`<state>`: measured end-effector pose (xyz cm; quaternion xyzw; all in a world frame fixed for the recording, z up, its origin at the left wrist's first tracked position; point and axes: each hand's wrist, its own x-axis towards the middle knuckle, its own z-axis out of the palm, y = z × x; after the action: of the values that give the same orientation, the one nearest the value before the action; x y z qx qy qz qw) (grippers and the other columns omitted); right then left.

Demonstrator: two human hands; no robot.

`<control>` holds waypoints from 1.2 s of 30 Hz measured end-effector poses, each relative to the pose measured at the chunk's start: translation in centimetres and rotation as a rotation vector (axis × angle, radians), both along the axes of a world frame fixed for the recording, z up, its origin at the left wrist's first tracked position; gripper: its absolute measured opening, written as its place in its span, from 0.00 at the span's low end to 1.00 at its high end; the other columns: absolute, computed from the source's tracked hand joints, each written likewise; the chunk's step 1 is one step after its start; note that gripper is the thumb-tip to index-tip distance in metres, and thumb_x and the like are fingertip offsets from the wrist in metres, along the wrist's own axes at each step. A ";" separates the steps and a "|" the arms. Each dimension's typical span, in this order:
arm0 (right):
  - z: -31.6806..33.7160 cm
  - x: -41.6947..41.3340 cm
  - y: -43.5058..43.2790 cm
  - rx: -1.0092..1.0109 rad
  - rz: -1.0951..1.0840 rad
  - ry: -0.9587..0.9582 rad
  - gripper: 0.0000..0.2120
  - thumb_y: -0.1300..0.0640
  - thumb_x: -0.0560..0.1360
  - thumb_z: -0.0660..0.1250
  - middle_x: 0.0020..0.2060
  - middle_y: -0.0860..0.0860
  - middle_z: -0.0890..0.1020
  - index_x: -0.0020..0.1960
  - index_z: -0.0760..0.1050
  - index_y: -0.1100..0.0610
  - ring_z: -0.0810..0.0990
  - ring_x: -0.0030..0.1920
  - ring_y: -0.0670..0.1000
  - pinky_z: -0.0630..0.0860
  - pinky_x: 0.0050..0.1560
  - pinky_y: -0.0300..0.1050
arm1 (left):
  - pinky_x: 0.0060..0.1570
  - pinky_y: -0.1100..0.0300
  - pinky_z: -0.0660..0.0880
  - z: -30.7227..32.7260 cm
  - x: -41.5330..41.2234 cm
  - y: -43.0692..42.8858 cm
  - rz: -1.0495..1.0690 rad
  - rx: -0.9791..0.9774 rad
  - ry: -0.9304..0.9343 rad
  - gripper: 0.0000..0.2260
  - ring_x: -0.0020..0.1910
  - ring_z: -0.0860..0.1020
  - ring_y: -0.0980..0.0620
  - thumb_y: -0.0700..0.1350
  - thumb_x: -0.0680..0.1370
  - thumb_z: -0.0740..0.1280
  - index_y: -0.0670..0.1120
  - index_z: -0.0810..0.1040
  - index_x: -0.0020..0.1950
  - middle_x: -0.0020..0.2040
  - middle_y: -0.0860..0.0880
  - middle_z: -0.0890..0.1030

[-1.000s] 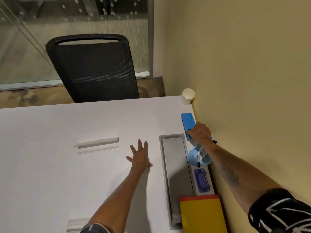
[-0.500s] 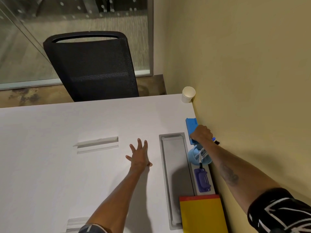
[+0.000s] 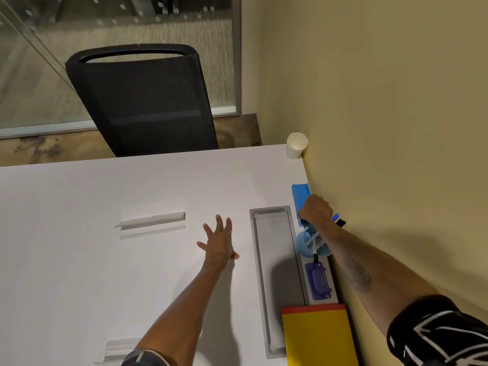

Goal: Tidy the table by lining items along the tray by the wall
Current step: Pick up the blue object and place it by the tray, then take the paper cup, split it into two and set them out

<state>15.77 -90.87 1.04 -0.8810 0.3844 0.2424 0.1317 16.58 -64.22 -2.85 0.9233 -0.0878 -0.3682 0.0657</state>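
Observation:
A long blue block (image 3: 300,196) lies against the wall on the white table (image 3: 105,207); my right hand (image 3: 315,207) is closed over its near end. Just behind it sit a light blue cup (image 3: 307,244) holding a black marker (image 3: 314,250), then a purple hole punch (image 3: 318,280) on a narrow grey tray (image 3: 334,294), then a yellow folder with a red edge (image 3: 315,336). My left hand (image 3: 219,243) rests flat on the table with fingers spread, holding nothing.
A grey recessed cable tray (image 3: 272,273) runs beside the row of items. A white paper cup (image 3: 296,145) stands in the far corner by the wall. Two clear acrylic holders (image 3: 151,224) (image 3: 118,350) lie on the table. A black mesh chair (image 3: 142,101) stands beyond the far edge.
My right hand has slid the blue block from a slanted spot on the table to lie straight against the wall. My left hand has stayed flat in place.

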 end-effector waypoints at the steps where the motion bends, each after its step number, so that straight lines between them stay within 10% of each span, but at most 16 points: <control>1: 0.0 0.0 0.0 -0.001 0.002 0.000 0.14 0.57 0.75 0.69 0.48 0.56 0.80 0.58 0.74 0.62 0.81 0.49 0.55 0.72 0.41 0.44 | 0.63 0.23 0.62 0.0 0.0 0.0 -0.001 0.000 -0.001 0.52 0.78 0.44 0.31 0.49 0.68 0.80 0.53 0.47 0.81 0.81 0.50 0.43; 15: -0.6 0.2 -0.4 -0.032 -0.001 -0.017 0.14 0.56 0.76 0.68 0.46 0.55 0.79 0.58 0.74 0.61 0.79 0.46 0.54 0.73 0.42 0.46 | 0.63 0.23 0.61 0.2 -0.1 0.0 0.016 -0.024 0.002 0.52 0.78 0.43 0.31 0.47 0.68 0.80 0.54 0.48 0.81 0.81 0.50 0.42; 28: 1.1 5.1 -1.0 -0.104 -0.024 -0.429 0.15 0.55 0.77 0.63 0.54 0.59 0.79 0.61 0.69 0.60 0.81 0.52 0.60 0.76 0.48 0.51 | 0.69 0.22 0.47 0.6 0.4 0.2 0.205 -0.219 0.057 0.50 0.80 0.39 0.39 0.38 0.68 0.78 0.56 0.51 0.81 0.82 0.54 0.41; 36: 1.0 8.3 -1.8 -0.087 0.064 -0.454 0.26 0.54 0.78 0.63 0.56 0.60 0.79 0.74 0.62 0.55 0.80 0.57 0.61 0.77 0.56 0.52 | 0.63 0.22 0.60 0.9 0.8 -0.5 0.022 -0.006 0.061 0.56 0.78 0.40 0.30 0.50 0.68 0.80 0.55 0.41 0.81 0.81 0.53 0.37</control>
<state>24.03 -92.63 1.99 -0.9294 0.3271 0.0255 0.1690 17.33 -64.76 -1.92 0.9123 -0.0767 -0.3952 0.0753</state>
